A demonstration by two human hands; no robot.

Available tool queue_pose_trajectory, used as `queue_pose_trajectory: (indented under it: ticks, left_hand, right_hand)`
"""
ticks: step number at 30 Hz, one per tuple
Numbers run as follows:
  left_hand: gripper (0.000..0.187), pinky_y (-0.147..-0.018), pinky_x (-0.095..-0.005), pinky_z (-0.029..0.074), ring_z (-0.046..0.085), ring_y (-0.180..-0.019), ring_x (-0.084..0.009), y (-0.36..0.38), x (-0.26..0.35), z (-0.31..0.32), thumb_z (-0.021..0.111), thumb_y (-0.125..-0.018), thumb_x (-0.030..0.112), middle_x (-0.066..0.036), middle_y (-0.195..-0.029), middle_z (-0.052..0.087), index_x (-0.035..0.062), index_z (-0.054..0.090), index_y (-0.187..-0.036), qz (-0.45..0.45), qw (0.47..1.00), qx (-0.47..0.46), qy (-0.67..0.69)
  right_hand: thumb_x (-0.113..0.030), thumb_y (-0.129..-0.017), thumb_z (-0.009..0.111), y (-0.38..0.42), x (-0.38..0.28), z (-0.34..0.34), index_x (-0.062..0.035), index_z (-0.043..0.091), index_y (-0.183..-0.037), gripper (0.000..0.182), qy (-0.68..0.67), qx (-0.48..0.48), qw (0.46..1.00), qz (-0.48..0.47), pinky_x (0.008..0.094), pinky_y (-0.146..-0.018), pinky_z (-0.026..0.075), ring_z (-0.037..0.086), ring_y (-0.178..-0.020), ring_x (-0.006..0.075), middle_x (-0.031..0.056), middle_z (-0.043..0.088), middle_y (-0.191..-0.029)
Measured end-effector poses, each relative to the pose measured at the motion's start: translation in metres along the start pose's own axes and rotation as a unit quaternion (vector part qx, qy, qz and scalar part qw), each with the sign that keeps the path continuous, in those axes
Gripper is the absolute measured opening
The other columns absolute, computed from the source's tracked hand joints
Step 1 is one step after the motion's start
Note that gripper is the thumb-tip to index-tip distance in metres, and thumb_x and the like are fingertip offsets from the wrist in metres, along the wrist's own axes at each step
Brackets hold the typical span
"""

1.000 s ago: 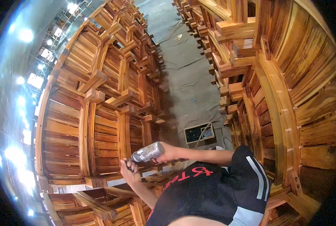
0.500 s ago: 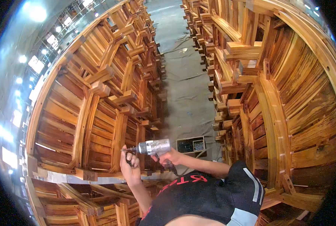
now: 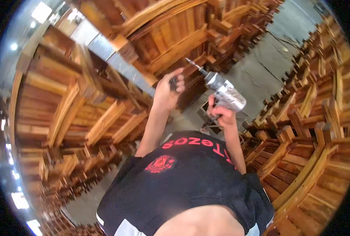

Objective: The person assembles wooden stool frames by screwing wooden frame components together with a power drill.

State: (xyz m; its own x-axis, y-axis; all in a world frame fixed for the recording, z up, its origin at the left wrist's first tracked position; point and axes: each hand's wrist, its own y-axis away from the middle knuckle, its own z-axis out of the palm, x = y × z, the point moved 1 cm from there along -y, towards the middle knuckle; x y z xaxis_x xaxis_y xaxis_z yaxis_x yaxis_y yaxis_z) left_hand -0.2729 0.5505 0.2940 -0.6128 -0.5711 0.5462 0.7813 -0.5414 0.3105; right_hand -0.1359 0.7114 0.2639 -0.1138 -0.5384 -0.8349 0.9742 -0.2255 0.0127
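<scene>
My right hand is wrapped round the handle of a silver and grey power drill. The drill's long bit points up and to the left, towards the wooden furniture, with its tip in the air. To the left of the drill, my left hand is raised with its fingers curled round a small black object, too small to name. The two hands are apart, both in front of my black shirt.
Slatted wooden furniture frames stand ahead, with more stacked at the left and in a long row at the right. A grey floor aisle runs off to the upper right. A partly hidden box lies behind the drill.
The view has swung round, so the aisle now lies at the upper right. The drill and my left hand have moved apart, and the drill bit is away from my left fingers.
</scene>
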Motion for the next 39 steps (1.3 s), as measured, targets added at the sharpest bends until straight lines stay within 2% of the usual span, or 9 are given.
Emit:
queue_pose_trajectory:
  ticks: [5, 13, 17, 21, 27, 30, 31, 36, 39]
  left_hand:
    - [0.022, -0.046, -0.0203, 0.03, 0.038, -0.057, -0.0081, 0.027, 0.02, 0.001, 0.048, -0.095, 0.025, -0.001, -0.071, 0.043, 0.0032, 0.05, -0.098, 0.066, 0.998, 0.01, -0.019]
    - [0.034, -0.041, -0.0198, 0.025, 0.034, -0.048, -0.0058, 0.047, 0.04, -0.01, 0.052, -0.092, 0.039, 0.003, -0.059, 0.042, 0.0052, 0.053, -0.087, 0.087, 0.994, 0.05, -0.048]
    - [0.037, -0.041, -0.0195, 0.024, 0.033, -0.045, -0.0059, 0.056, 0.043, -0.018, 0.053, -0.091, 0.04, 0.003, -0.059, 0.043, 0.0029, 0.055, -0.09, 0.103, 0.988, 0.072, -0.089]
    - [0.031, -0.04, -0.019, 0.024, 0.034, -0.046, -0.005, 0.062, 0.041, -0.018, 0.052, -0.092, 0.037, 0.004, -0.058, 0.043, 0.0062, 0.055, -0.086, 0.104, 0.979, 0.125, -0.124]
    - [0.028, -0.041, -0.0181, 0.026, 0.036, -0.048, -0.0048, 0.079, 0.04, -0.016, 0.053, -0.093, 0.031, 0.004, -0.059, 0.043, 0.004, 0.058, -0.092, 0.152, 0.973, 0.128, -0.121]
    - [0.029, -0.041, -0.0186, 0.026, 0.036, -0.046, -0.005, 0.088, 0.045, -0.014, 0.053, -0.093, 0.033, 0.005, -0.058, 0.041, 0.0045, 0.058, -0.091, 0.157, 0.973, 0.121, -0.115]
    - [0.029, -0.041, -0.0188, 0.026, 0.035, -0.046, -0.0051, 0.093, 0.048, -0.012, 0.053, -0.092, 0.033, 0.005, -0.058, 0.041, 0.0045, 0.058, -0.09, 0.157, 0.973, 0.12, -0.117]
    - [0.031, -0.04, -0.0205, 0.024, 0.034, -0.045, -0.0057, 0.107, 0.079, -0.021, 0.052, -0.093, 0.035, 0.006, -0.057, 0.036, 0.0046, 0.057, -0.089, 0.195, 0.968, 0.112, -0.112]
    - [0.032, -0.041, -0.02, 0.024, 0.033, -0.047, -0.0053, 0.113, 0.108, -0.009, 0.048, -0.095, 0.033, 0.007, -0.058, 0.034, 0.0031, 0.058, -0.094, 0.225, 0.963, 0.112, -0.102]
  right_hand:
    - [-0.002, -0.058, 0.055, 0.007, 0.001, 0.001, 0.0041, 0.054, -0.091, 0.034, 0.01, -0.079, 0.996, 0.045, 0.0272, -0.054, 0.042, 0.046, -0.051, 0.0134, 0.0074, 0.051, -0.067]
    - [-0.003, -0.062, 0.063, 0.003, 0.011, 0.021, -0.0034, 0.066, -0.096, 0.034, 0.226, -0.142, 0.963, -0.043, 0.0298, -0.076, 0.047, 0.062, -0.081, 0.017, 0.0036, 0.067, -0.085]
    - [0.007, -0.063, 0.057, 0.002, 0.023, 0.028, 0.0015, 0.06, -0.094, 0.031, 0.194, -0.148, 0.969, -0.033, 0.0234, -0.051, 0.041, 0.05, -0.056, 0.0088, 0.0046, 0.06, -0.077]
    - [0.008, -0.063, 0.058, 0.001, 0.027, 0.024, 0.0012, 0.06, -0.097, 0.035, 0.219, -0.163, 0.961, -0.05, 0.024, -0.05, 0.041, 0.049, -0.054, 0.0084, 0.0048, 0.061, -0.078]
    - [0.005, -0.064, 0.06, -0.002, 0.012, 0.042, -0.0001, 0.063, -0.092, 0.028, 0.332, -0.213, 0.897, -0.2, 0.0275, -0.063, 0.047, 0.057, -0.07, 0.0136, 0.0046, 0.062, -0.08]
    - [0.002, -0.065, 0.061, 0.0, 0.008, 0.046, -0.002, 0.064, -0.091, 0.027, 0.294, -0.223, 0.92, -0.13, 0.029, -0.068, 0.048, 0.059, -0.075, 0.0142, 0.0036, 0.063, -0.082]
    - [0.001, -0.066, 0.064, -0.003, 0.01, 0.038, -0.0013, 0.064, -0.094, 0.028, 0.392, -0.249, 0.864, -0.195, 0.0283, -0.07, 0.049, 0.06, -0.078, 0.0152, 0.0053, 0.065, -0.085]
    - [-0.013, -0.064, 0.072, -0.01, 0.027, 0.067, 0.0014, 0.063, -0.101, 0.041, 0.276, -0.175, 0.944, -0.047, 0.0329, -0.082, 0.047, 0.063, -0.091, 0.0188, 0.0078, 0.067, -0.098]
    - [-0.006, -0.063, 0.067, -0.03, -0.006, 0.125, 0.0018, 0.063, -0.097, 0.035, 0.326, -0.271, 0.885, -0.191, 0.0272, -0.073, 0.048, 0.064, -0.078, 0.0173, 0.0094, 0.067, -0.089]
